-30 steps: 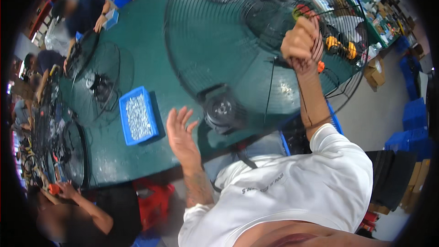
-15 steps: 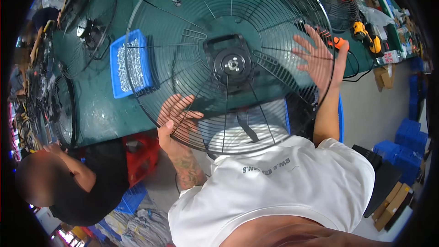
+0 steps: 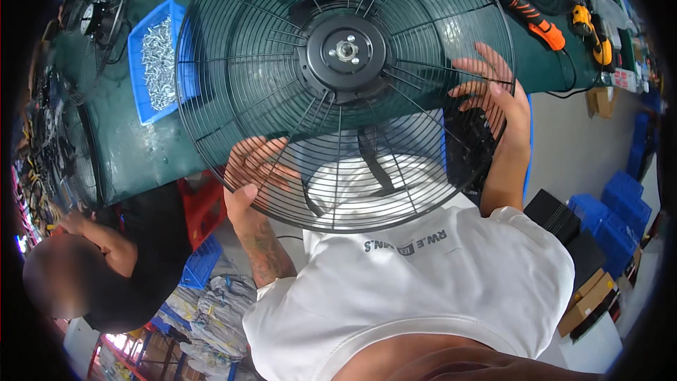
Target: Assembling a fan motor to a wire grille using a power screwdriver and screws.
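A large round black wire fan guard (image 3: pixel 337 230) fills the middle of the view, tilted between me and the table. At its centre sits a black round motor (image 3: pixel 319 53) with a metal shaft and several bright screw points. My left hand (image 3: pixel 242 201) is closed on the lower left rim, thumb on the near side and fingers behind the wires. My right hand (image 3: pixel 515 106) grips the right rim the same way, its fingers showing partly through the wires. Beyond the motor, whatever lies behind it is mostly hidden.
A blue bin of screws (image 3: pixel 136 63) stands on the green table (image 3: pixel 134 159), left of the guard. An orange and black power tool (image 3: pixel 546 34) and a yellow drill (image 3: pixel 599 46) lie at the right. Another person (image 3: pixel 151 261) sits at the left, near other fan parts.
The guard has tipped and shifted closer, so the motor looks larger and higher in view. My right hand has gone from spread fingers to holding the rim. The view has shifted rightward.
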Action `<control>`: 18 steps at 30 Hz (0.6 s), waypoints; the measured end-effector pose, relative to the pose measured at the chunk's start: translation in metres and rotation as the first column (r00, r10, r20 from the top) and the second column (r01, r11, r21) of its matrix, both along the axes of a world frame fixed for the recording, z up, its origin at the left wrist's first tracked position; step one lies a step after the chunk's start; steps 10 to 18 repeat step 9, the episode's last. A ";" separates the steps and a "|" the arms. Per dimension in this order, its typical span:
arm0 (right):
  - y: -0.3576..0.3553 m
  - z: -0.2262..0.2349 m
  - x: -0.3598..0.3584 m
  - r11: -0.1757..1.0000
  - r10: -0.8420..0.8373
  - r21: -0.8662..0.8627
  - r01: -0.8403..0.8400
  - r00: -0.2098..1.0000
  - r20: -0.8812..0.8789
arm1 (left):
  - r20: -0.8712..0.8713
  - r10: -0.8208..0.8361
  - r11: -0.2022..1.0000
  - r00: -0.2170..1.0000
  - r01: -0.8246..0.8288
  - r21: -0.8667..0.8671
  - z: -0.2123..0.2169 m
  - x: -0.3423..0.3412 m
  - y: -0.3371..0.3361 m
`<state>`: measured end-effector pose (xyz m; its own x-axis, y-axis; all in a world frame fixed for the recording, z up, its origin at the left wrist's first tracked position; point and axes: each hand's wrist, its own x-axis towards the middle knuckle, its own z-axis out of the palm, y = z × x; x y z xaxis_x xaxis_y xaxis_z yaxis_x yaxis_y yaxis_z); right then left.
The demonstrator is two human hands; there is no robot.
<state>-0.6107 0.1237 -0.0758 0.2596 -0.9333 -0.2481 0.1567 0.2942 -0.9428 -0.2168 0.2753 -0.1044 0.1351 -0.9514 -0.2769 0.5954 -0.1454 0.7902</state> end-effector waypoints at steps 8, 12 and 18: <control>0.022 -0.011 -0.002 1.000 0.017 0.026 -0.016 0.999 -0.035 | 0.069 -0.060 0.995 0.996 0.055 0.079 -0.002 0.018 -0.005; 0.025 -0.012 -0.002 1.000 0.011 0.020 -0.010 0.999 -0.036 | 0.103 -0.098 0.991 0.990 0.087 0.106 -0.002 0.021 -0.006; 0.025 -0.012 -0.002 1.000 0.011 0.020 -0.010 0.999 -0.036 | 0.103 -0.098 0.991 0.990 0.087 0.106 -0.002 0.021 -0.006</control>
